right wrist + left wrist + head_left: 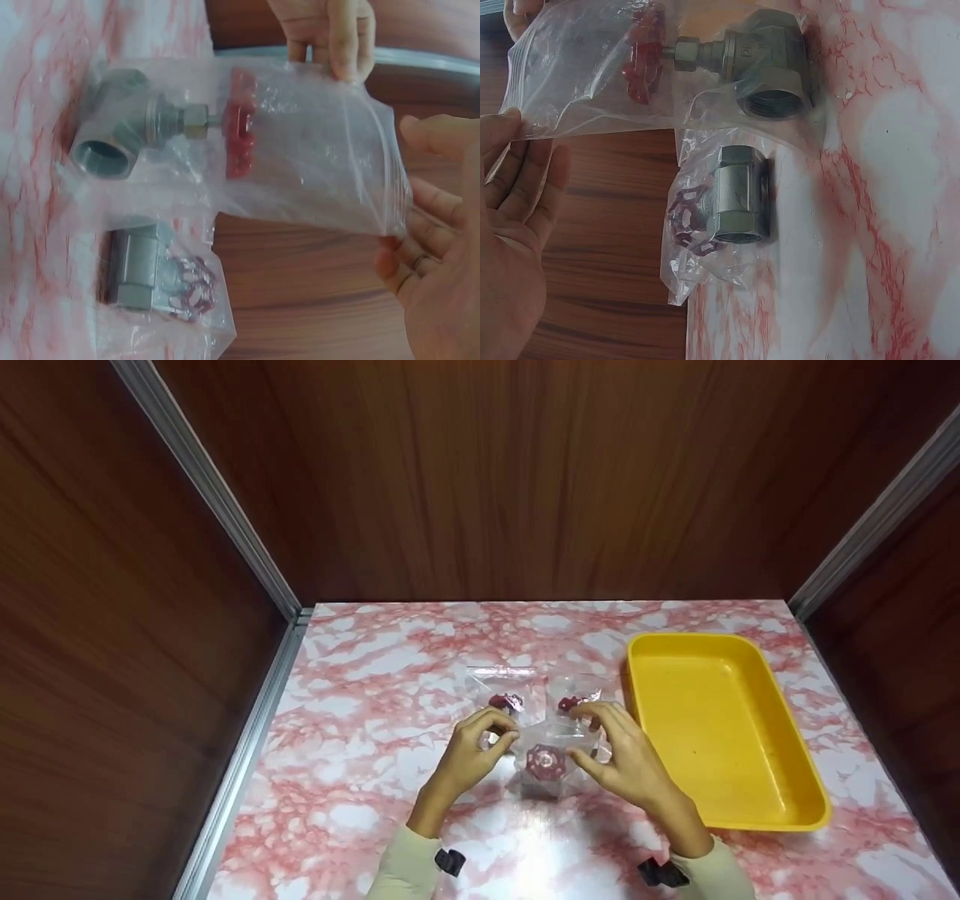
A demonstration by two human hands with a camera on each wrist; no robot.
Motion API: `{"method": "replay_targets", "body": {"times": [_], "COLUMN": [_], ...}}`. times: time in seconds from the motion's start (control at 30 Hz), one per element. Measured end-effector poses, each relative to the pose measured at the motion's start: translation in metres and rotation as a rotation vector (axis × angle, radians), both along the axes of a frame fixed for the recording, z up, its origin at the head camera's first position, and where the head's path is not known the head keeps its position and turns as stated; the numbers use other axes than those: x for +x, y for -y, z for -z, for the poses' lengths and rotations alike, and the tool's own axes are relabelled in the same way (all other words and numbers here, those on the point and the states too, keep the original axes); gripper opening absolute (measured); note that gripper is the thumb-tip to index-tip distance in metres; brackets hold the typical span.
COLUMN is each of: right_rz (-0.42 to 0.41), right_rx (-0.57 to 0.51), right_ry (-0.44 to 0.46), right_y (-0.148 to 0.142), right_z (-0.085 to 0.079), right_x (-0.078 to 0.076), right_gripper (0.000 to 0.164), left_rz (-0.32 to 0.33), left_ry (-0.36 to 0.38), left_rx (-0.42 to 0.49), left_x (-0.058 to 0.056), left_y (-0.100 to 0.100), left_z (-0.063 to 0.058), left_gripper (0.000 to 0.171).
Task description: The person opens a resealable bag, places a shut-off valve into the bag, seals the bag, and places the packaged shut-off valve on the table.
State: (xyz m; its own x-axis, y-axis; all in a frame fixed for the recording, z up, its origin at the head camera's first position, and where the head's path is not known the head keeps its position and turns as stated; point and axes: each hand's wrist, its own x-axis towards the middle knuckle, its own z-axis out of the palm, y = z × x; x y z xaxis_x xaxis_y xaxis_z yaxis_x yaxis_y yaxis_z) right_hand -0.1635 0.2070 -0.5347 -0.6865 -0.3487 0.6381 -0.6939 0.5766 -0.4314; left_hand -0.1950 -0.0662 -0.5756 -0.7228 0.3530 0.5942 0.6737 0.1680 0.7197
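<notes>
A metal gate valve (765, 64) with a red handwheel (545, 763) stands upright inside a clear zip bag (322, 150), nearest the person. My left hand (469, 754) pinches one upper side of this bag between thumb and fingers. At the opposite side is my right hand (630, 757), its thumb and fingers spread apart, fingers touching the bag's zip edge. Behind stand two more bagged valves: a left one (506, 703) and a right one (570, 703), partly covered by the right fingers. The left wrist view shows one rear valve (739, 195) beside the front bag.
To the right of the bags sits a yellow tray (712, 727) with raised walls. The red-and-white marbled tabletop (360, 720) is bounded by brown wood-grain panels (480, 480) at the back and sides, with metal rails (225, 502) at the corners.
</notes>
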Motion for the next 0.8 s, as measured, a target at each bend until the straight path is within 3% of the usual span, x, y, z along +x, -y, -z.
{"method": "replay_targets", "body": {"times": [0.13,0.4,0.6,0.8], "right_rz": [0.039,0.038,0.016,-0.029], "right_rx": [0.084,0.196,0.271,0.306], "right_ry": [-0.001,-0.049,-0.05,-0.027], "right_y": [0.007,0.02,0.029,0.04], "right_z": [0.0,-0.005,-0.012,-0.02], "right_x": [-0.001,-0.008,-0.012,-0.015], "right_gripper": [0.06,0.046,0.048,0.026], "left_rz": [0.01,0.012,0.02,0.033], "left_ry": [-0.007,-0.001,0.011,-0.001], "left_rx": [-0.006,-0.007,-0.019,-0.004], "left_x": [0.001,0.002,0.003,0.001], "left_y": [0.0,0.001,0.002,-0.001], "left_z": [0.0,-0.001,-0.002,-0.002], "left_gripper": [0.004,0.006,0.007,0.006]}}
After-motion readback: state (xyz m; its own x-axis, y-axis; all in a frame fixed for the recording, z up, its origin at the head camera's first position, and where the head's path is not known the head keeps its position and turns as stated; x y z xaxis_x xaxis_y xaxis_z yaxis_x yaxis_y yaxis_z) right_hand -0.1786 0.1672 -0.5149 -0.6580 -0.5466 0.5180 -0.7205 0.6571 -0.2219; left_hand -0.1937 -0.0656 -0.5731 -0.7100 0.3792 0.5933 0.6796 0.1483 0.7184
